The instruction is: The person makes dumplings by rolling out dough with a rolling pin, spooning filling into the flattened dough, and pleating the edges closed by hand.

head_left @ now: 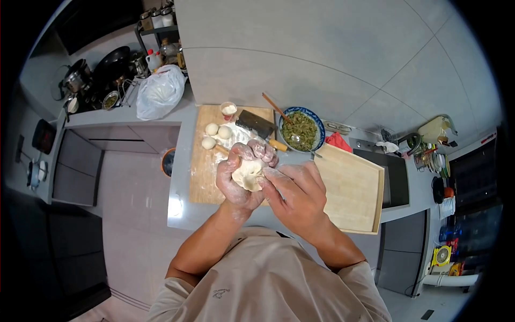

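Note:
Cupped in my floury left hand (pixel 236 180) is a piece of dough (pixel 248 175), gathered into a rounded pouch with a folded edge. My right hand (pixel 295 188) pinches the dough's right edge between thumb and forefinger. Whether filling lies inside the dough I cannot tell. Below the hands is a wooden board (pixel 201 177) dusted with flour. Several dough balls (pixel 212 129) sit on its left part, and a cleaver (pixel 255 124) lies toward its back right. A rolling pin (pixel 221 149) is partly hidden behind my left hand.
Behind the board's right side stands a blue-rimmed bowl (pixel 323 129) of green filling with a spoon and a wooden-handled utensil. A shallow wooden tray (pixel 348 193) lies to the right, beside the sink (pixel 394 177). A small cup (pixel 228 109) of flour and a plastic bag (pixel 161 92) are further back.

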A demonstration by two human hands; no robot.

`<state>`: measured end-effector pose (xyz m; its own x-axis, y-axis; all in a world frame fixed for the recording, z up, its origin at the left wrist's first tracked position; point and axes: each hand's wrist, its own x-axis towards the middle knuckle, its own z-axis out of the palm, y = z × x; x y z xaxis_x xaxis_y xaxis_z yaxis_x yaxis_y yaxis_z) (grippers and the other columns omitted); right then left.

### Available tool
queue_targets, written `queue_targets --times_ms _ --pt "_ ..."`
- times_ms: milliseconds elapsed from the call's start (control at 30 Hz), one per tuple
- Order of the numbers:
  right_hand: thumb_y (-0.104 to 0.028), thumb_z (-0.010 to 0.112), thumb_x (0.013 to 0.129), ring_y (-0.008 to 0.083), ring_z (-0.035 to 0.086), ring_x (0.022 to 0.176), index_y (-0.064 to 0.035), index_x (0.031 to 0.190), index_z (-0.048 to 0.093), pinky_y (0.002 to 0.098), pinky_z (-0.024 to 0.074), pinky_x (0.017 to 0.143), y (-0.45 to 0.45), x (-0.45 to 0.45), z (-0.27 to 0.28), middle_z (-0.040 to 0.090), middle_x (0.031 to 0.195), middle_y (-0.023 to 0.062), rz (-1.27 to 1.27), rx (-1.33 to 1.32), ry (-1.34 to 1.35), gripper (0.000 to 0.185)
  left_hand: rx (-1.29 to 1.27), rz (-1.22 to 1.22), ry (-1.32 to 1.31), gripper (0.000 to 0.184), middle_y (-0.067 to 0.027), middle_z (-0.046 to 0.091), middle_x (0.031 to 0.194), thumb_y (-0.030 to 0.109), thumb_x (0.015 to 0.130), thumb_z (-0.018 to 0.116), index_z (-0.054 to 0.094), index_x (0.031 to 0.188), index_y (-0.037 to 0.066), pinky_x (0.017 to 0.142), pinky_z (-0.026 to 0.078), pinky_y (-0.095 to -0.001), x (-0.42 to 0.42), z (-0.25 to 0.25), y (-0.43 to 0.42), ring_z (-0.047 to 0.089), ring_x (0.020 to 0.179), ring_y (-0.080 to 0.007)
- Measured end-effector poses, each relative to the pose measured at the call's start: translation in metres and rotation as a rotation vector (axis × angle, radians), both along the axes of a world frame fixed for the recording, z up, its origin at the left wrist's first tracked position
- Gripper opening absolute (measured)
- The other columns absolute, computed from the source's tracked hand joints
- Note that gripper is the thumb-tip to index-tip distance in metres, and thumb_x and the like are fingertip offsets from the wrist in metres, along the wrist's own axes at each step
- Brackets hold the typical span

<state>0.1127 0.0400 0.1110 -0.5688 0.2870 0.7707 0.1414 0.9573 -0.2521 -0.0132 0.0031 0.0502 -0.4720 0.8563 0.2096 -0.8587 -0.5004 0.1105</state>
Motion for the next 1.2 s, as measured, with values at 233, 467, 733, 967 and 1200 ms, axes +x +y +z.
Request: queue_targets --times_ms 233,467,733,967,1200 --pt "-0.001 0.086 0.074 0.0316 0.062 0.083 -0.0012 0.108 0.075 0.0404 0.0533 0.072 0.007 -0.001 -0.008 0.068 0.102 0.0123 0.078 -0.015 -0.011 0.036 -0.021 -0.021 0.011 0.025 -0.0097 0.061 0.098 0.032 0.093 0.058 0.064 0.089 0.008 0.089 0.045 -0.0454 -0.002 -0.003 -0.002 0.054 0.098 -0.0296" --pt "-0.003 0.087 0.074 0.032 0.064 0.085 -0.0022 0.108 0.076 0.041 0.0539 0.073 0.009 0.001 0.0 0.068 0.102 0.0125 0.05 0.007 -0.049 0.036 -0.051 -0.042 -0.003 0.025 -0.0134 0.063 0.096 0.029 0.095 0.059 0.063 0.089 0.005 0.094 0.048 -0.045 -0.003 -0.007 -0.004 0.057 0.097 -0.0299" --pt "-0.002 0.086 0.074 0.0305 0.063 0.084 -0.0025 0.107 0.075 0.04 0.0535 0.071 0.01 0.001 -0.002 0.067 0.101 0.0107 0.084 0.111 -0.068 0.035 -0.082 -0.053 0.048 0.023 -0.0147 0.063 0.097 0.026 0.094 0.06 0.063 0.09 0.004 0.094 0.048 -0.0438 -0.002 -0.004 -0.007 0.058 0.097 -0.0304" --pt "-0.003 0.085 0.07 0.0289 0.062 0.084 -0.0036 0.105 0.075 0.0386 0.0532 0.073 0.015 0.001 0.012 0.067 0.101 0.0101 0.091 0.048 -0.065 0.037 -0.202 -0.106 0.031 0.025 -0.0134 0.065 0.099 0.028 0.102 0.055 0.063 0.101 0.004 0.095 0.05 -0.0422 -0.005 0.002 -0.013 0.061 0.1 -0.0279" --pt "-0.004 0.084 0.071 0.0293 0.061 0.088 -0.0059 0.108 0.075 0.0401 0.0532 0.074 0.016 -0.001 -0.005 0.067 0.104 0.0095 0.051 0.17 -0.108 0.039 -0.237 -0.111 0.022 0.032 -0.0114 0.067 0.1 0.034 0.108 0.052 0.064 0.103 0.004 0.094 0.053 -0.0398 -0.001 0.003 -0.013 0.064 0.099 -0.0254"
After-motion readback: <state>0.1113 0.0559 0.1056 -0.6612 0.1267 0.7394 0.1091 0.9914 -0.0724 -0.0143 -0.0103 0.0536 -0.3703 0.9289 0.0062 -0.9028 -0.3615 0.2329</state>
